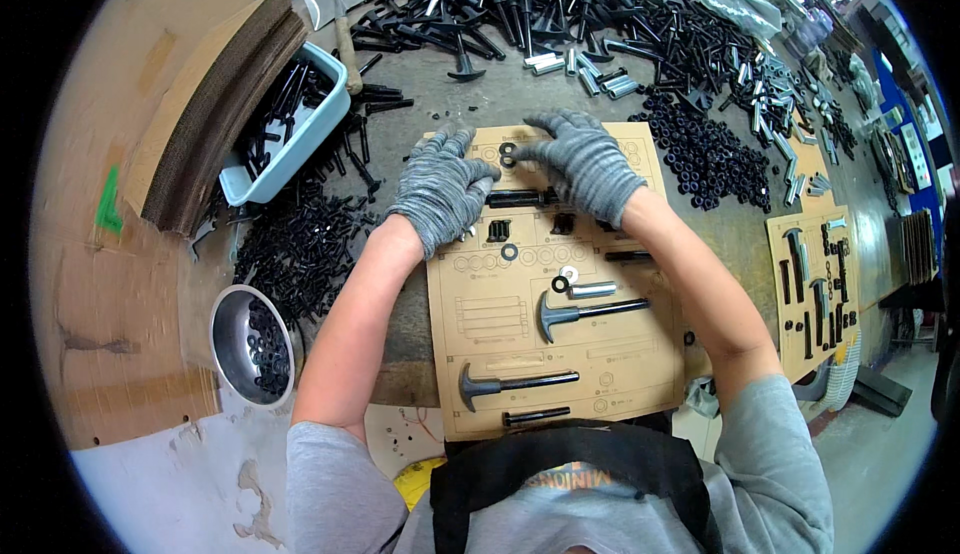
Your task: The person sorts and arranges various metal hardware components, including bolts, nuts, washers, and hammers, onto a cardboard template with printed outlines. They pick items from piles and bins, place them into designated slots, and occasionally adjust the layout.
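A black washer point(508, 153) sits near the top of the cardboard template point(560, 354), centre frame, pinched by the right hand point(585, 162). The left hand point(440, 186) rests flat beside it, fingers spread, holding nothing. A black bolt point(520, 198) lies just below; a blue bin point(300, 134) sits upper left.

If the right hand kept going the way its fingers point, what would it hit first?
The right hand points toward the person's left along the cardboard template; it would likely meet the black washer at its fingertips, then the left hand. Depth is unclear.
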Tool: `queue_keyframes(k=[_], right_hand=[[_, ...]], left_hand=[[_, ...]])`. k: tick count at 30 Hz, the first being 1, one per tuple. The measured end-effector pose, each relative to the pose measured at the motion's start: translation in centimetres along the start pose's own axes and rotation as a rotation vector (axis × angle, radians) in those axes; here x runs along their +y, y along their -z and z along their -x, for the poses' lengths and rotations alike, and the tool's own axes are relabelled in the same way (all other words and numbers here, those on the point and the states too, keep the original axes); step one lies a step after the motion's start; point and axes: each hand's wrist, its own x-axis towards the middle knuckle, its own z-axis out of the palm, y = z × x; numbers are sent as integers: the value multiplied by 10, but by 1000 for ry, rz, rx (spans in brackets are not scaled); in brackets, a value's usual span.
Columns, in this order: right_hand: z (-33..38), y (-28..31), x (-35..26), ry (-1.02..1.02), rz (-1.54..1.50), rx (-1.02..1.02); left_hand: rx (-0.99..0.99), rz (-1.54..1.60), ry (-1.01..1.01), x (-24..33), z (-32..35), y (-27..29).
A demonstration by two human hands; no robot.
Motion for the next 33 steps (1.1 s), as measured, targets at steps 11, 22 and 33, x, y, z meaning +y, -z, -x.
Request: queue_keyframes(k=[11, 22, 33], right_hand=[[-3, 5, 1, -5, -13, -19], [-3, -1, -5, -103, -30, 8], [-10, 1, -16, -369, -235, -120]], left_hand=[[105, -26, 37, -6, -25, -3], [54, -23, -120, -11, -38, -7], [95, -17, -141, -18, -36, -15]])
